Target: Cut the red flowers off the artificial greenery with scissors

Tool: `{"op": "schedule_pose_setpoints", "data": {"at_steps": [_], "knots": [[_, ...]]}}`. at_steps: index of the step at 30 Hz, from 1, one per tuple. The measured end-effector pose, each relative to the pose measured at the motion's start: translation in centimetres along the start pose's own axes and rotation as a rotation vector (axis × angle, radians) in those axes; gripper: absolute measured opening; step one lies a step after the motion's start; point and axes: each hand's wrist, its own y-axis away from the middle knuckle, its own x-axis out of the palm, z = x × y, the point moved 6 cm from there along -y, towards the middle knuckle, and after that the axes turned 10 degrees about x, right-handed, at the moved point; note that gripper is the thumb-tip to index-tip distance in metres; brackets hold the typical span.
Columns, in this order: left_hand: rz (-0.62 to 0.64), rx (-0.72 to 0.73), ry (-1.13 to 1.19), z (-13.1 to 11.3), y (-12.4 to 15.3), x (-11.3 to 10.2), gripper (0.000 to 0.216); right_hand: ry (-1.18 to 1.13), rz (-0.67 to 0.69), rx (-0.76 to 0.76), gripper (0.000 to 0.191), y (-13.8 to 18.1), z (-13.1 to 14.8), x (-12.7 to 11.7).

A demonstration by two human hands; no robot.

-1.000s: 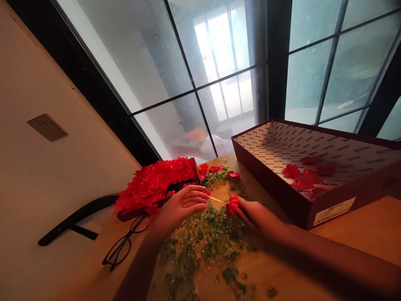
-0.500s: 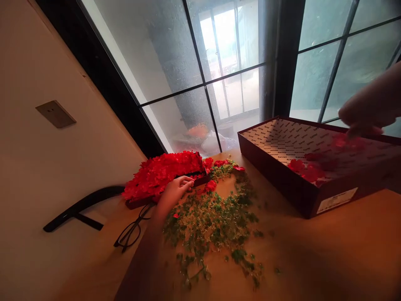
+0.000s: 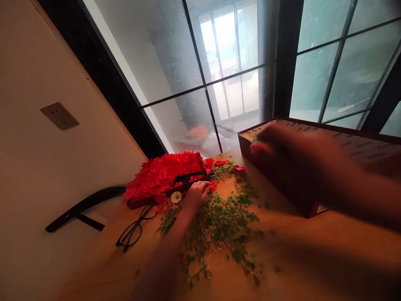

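Unreadable box print [image 3: 355, 144], left fingers [image 3: 205, 184] at red flower [image 3: 213, 186], right fingers [image 3: 266, 133] curled, holds unclear

A pair of dark-framed eyeglasses [image 3: 134, 228] lies on the wooden table [image 3: 291, 238] near its left edge. Beyond that edge shows a curved black bar [image 3: 79, 210], below an electrical outlet [image 3: 59, 116] set in the wall [image 3: 37, 175]. A black-framed, gridded window [image 3: 169, 50] rises behind.

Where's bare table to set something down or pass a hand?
Mostly bare tabletop: front right, bordered by green sprigs and the right forearm; front left, between glasses and left forearm. Narrow strip with loose bits: between sprigs and large box. Crowded: around the left hand, with sprigs, red flowers and small box.
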Motion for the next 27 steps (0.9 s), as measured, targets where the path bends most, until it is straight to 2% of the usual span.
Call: {"op": "schedule_pose_setpoints", "data": {"at_steps": [1, 2, 6, 9, 17, 22, 27], "knots": [[0.004, 0.013, -0.004, -0.3, 0.0, 0.1, 0.02, 0.095, -0.137, -0.012, 0.035, 0.1, -0.5, -0.1], [0.01, 0.024, -0.007, -0.6, 0.0, 0.3, 0.02, 0.128, -0.184, -0.057, 0.034, 0.3, -1.0, 0.8], [0.04, 0.044, -0.019, -1.4, 0.1, 0.7, 0.021, -0.016, 0.017, 0.032, 0.026, 0.8, -6.2, 7.6], [0.053, 0.034, -0.025, -1.4, 0.3, 0.7, 0.024, -0.073, 0.07, 0.114, 0.027, 1.5, -8.9, 10.5], [0.15, 0.052, -0.009, -0.9, 0.9, 0.9, 0.017, -0.044, 0.146, 0.155, 0.029, 1.6, -9.6, 10.9], [0.074, -0.012, 0.02, -0.7, 0.7, 0.5, 0.015, -0.009, 0.183, 0.143, 0.029, 1.5, -9.8, 11.4], [0.004, -0.146, 0.218, -0.3, 0.7, 0.2, 0.015, 0.042, 0.222, 0.099, 0.028, 1.6, -9.6, 11.8]]}}
